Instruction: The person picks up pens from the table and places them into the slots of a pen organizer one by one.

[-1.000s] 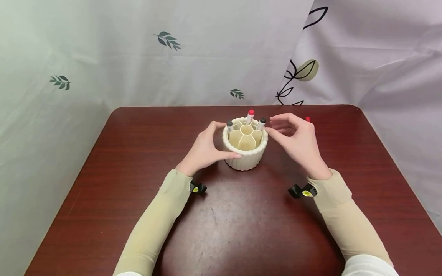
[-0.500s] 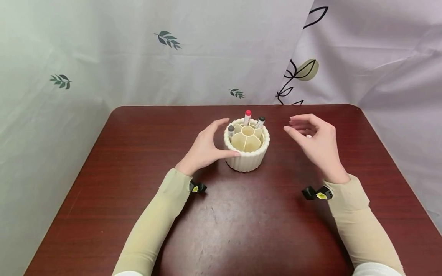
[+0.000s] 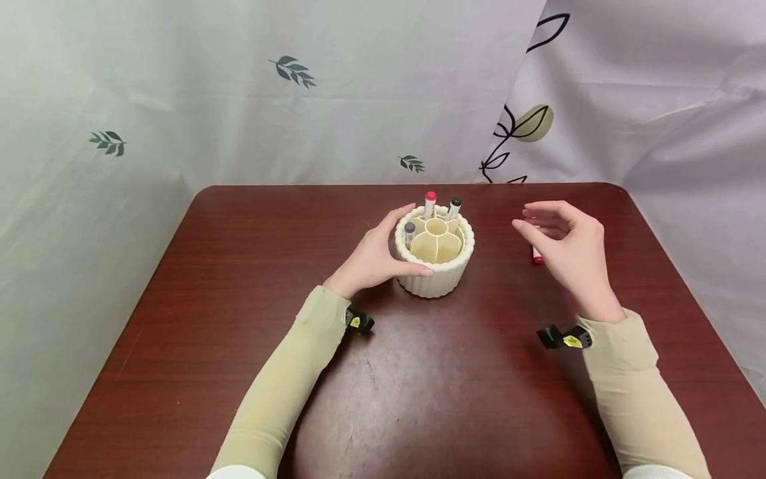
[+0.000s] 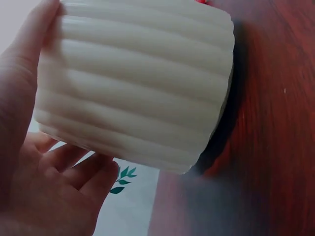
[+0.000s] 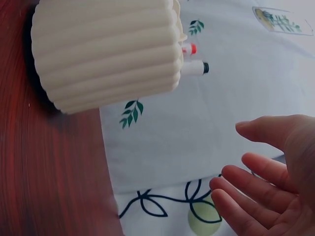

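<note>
A cream ribbed holder point(image 3: 432, 282) with petal-shaped compartments stands upright on the table. My left hand point(image 3: 376, 259) grips its left side, thumb across the front and fingers behind; the left wrist view shows the fingers point(image 4: 88, 172) curved along the ribbed wall point(image 4: 133, 83). In the holder stand a red-capped marker point(image 3: 429, 205), a black-capped marker point(image 3: 453, 209) and a dark-capped marker point(image 3: 409, 234). My right hand point(image 3: 568, 249) hovers right of the holder, fingers relaxed and holding nothing. Partly hidden behind it is a marker with a red end point(image 3: 537, 254).
The dark red wooden table point(image 3: 383, 399) reaches back to a pale curtain point(image 3: 359, 100) with leaf prints. A black wrist camera point(image 3: 360, 321) sits at the left cuff and another point(image 3: 562, 338) at the right cuff.
My right hand has moved away to the right from the holder. The holder has turned a little and shifted slightly right, and my left hand has moved right with it.
</note>
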Motion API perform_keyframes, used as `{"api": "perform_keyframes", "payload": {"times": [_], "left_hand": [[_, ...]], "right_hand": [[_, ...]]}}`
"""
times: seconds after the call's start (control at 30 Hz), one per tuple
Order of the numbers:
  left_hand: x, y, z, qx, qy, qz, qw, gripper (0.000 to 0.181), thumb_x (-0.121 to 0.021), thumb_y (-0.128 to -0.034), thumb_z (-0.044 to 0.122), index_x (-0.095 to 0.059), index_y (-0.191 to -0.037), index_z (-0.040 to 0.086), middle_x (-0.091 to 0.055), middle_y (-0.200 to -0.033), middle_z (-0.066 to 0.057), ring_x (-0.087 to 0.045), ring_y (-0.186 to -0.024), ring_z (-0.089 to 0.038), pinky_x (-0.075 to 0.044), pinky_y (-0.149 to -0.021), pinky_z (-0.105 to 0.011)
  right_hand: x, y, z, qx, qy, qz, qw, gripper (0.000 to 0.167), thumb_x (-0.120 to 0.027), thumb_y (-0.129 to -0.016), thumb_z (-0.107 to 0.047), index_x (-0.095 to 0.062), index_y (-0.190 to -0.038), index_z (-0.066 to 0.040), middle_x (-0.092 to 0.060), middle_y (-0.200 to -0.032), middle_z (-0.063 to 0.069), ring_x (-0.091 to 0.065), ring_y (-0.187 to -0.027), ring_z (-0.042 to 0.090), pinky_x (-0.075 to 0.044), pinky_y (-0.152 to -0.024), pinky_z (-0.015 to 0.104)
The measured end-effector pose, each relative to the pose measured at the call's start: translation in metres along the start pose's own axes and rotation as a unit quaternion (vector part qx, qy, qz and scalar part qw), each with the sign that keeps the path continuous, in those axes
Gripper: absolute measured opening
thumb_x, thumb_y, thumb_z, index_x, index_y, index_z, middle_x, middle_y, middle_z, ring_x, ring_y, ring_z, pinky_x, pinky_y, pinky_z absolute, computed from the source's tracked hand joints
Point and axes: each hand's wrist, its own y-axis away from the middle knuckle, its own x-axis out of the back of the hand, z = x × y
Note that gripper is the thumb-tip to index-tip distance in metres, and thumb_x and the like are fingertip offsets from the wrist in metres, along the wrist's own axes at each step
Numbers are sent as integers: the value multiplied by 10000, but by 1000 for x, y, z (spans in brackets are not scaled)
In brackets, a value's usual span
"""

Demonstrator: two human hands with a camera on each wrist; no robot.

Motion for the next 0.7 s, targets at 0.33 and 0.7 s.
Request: {"api": "perform_keyframes", "payload": {"times": [0.33, 0.7], "left_hand": [[-6, -4, -1, 54, 316, 47, 9995, 1099, -993, -625, 399, -343, -1489, 199, -515, -1432, 97, -523, -1233, -48, -422, -1043, -310], [-6, -5, 1, 77, 440, 46, 9990, 1101, -1005, -611, 359, -333, -1462, 170, -504, -1428, 76, -528, -1215, -34, -432, -1029, -284]], "right_hand": [[10, -8, 17, -295, 262, 31, 9992, 369, -834, -872, -264, -750, -1193, -102, -740, -1059, -24, -690, -890, 14, -511, -802, 126], [18, -12, 40, -650, 752, -33, 9950, 473, -833, -858, -380, -732, -1200, -70, -736, -1108, 119, -655, -823, -80, -497, -738, 103]]}}
